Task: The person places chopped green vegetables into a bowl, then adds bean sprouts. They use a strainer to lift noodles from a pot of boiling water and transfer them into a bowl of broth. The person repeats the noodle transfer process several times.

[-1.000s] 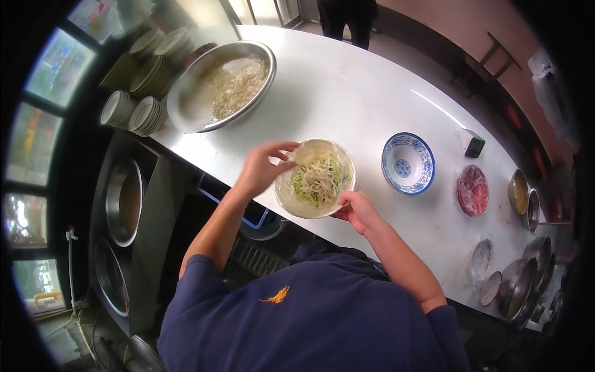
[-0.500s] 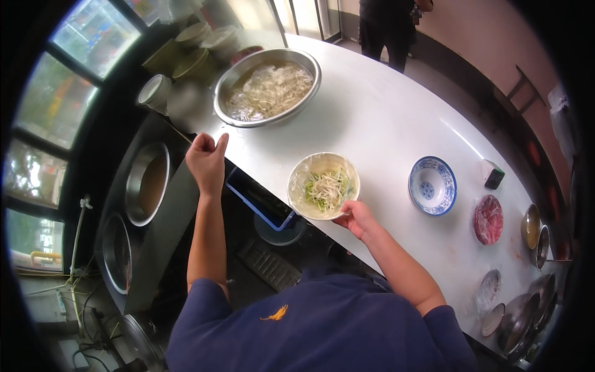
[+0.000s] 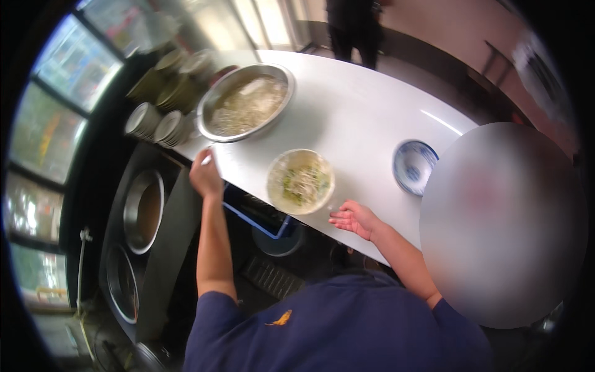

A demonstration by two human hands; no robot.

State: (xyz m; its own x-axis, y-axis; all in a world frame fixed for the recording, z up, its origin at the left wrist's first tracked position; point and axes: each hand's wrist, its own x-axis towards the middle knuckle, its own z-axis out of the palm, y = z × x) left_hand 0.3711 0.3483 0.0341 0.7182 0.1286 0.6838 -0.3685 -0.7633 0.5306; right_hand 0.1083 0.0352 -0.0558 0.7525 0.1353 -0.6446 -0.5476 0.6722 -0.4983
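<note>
A pale bowl (image 3: pixel 273 186) lined with clear plastic stands near the front edge of the white counter, holding white noodle-like strands and green shreds (image 3: pixel 305 185). Just to its right is my right hand (image 3: pixel 354 220), palm turned up, fingers stretched out and apart from the rim. My left hand (image 3: pixel 206 175) is closed at the counter's left edge, below a large metal basin (image 3: pixel 215 137) of pale strands in liquid (image 3: pixel 251 105). Something small and whitish shows at its fingers, too blurred to name.
A blue-and-white bowl (image 3: pixel 414 167) stands right of centre on the counter (image 3: pixel 353 118). Stacked bowls (image 3: pixel 144 119) are at the far left. Two metal pans (image 3: pixel 144 211) sit lower left, and a blue-edged tray (image 3: pixel 257 214) lies under the counter edge. A grey blur covers the right side.
My right hand has let go of the lined bowl and opened beside it. My left hand stays closed near the basin. The whole view has shifted, and the picture is more smeared.
</note>
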